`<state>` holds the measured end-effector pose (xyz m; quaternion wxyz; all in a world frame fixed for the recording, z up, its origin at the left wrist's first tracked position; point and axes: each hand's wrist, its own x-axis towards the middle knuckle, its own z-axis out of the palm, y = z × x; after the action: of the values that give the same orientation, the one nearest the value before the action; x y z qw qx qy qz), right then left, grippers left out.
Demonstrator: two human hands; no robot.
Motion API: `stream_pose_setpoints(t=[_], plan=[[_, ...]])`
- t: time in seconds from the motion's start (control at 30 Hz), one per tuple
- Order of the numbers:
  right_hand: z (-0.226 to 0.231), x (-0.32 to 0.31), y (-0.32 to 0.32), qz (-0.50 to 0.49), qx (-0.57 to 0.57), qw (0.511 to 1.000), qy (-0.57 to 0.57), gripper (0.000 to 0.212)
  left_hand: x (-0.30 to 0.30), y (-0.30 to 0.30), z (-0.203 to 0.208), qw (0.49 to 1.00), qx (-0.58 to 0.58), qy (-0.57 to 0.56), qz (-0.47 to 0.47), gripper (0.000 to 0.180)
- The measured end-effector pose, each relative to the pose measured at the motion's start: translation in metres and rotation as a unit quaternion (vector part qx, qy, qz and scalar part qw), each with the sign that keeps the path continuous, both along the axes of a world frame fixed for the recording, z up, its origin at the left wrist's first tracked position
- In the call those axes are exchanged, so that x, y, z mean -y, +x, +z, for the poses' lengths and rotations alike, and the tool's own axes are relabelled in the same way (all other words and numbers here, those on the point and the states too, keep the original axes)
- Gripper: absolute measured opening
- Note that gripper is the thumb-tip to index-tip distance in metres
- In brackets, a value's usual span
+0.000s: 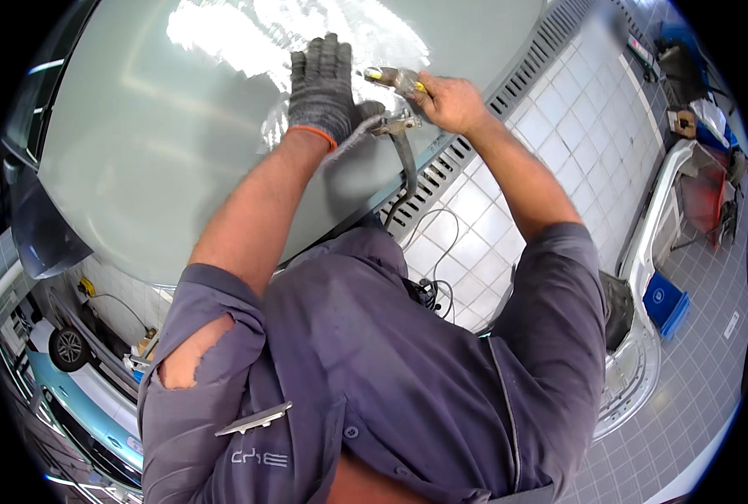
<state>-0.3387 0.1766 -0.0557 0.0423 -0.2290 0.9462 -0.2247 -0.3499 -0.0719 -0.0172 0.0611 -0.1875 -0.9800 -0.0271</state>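
Under both hands spreads a large grey-green car panel [139,168], which looks like a hood, with a bright bare-metal patch [223,42] near its far side. My left hand [322,88], in a dark grey knit glove with an orange cuff, lies flat on that patch, fingers stretched out. Bare, my right hand [454,102] is closed around a short tool [397,80] with a grey-brown body and yellow parts; its exact kind is unclear. Just below, a metal tool with a hammer-like head [397,126] and a long curved dark shank reaches over the panel's near right edge.
A slotted floor grating [517,84] runs along the panel's right side, beside white tiles. Thin cables [454,244] lie near my waist. A detached pale bumper [643,244], a blue bin [666,304] and a red lamp [703,197] are at right. A teal car [71,403] stands lower left.
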Motion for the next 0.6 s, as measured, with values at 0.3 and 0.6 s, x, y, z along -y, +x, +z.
stream_pose_setpoints(t=[0.3, 0.6], plan=[[0.024, 0.013, -0.025, -0.067, 0.057, 0.995, 0.055, 0.044, 0.0, -0.039, 0.013, 0.983, 0.098, -0.152, 0.017, 0.074], [0.019, -0.013, -0.003, -0.052, 0.06, 0.997, -0.007, 0.039, 0.002, -0.039, 0.016, 0.984, 0.094, -0.148, 0.0, 0.077]])
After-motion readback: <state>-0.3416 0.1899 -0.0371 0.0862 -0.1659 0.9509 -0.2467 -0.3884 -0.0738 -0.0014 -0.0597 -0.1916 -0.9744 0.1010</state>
